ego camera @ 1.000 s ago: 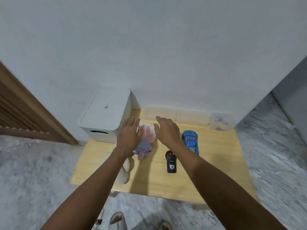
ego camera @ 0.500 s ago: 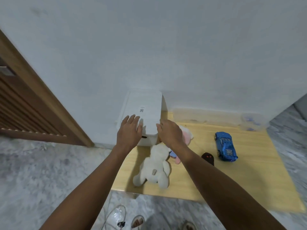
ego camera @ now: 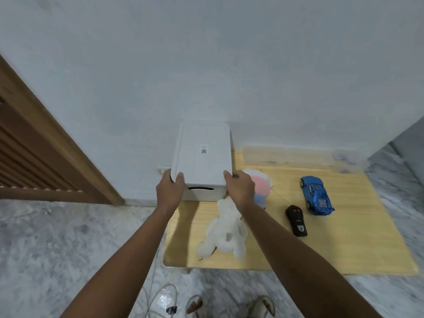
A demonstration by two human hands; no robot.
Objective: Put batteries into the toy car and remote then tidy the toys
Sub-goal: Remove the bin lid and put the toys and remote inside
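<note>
Glossy blue toy car [ego camera: 316, 195] and black oblong remote [ego camera: 296, 220] right of white lidded box [ego camera: 203, 154]. Left hand [ego camera: 169, 191], right hand [ego camera: 239, 187] clasping its smooth lid. Fluffy white plush [ego camera: 226, 232] in front, on pale wood table [ego camera: 332, 244].

On the table [ego camera: 355, 244], the box [ego camera: 203, 157] stands left, plush toys [ego camera: 226, 232] before it, remote [ego camera: 296, 221] and car [ego camera: 316, 195] right.

Both hands [ego camera: 171, 191] now on lid [ego camera: 203, 154]

A home room: marble-patterned floor [ego camera: 57, 237], slatted wooden door [ego camera: 34, 157], low wooden table [ego camera: 344, 249] with soft toys [ego camera: 226, 232].
</note>
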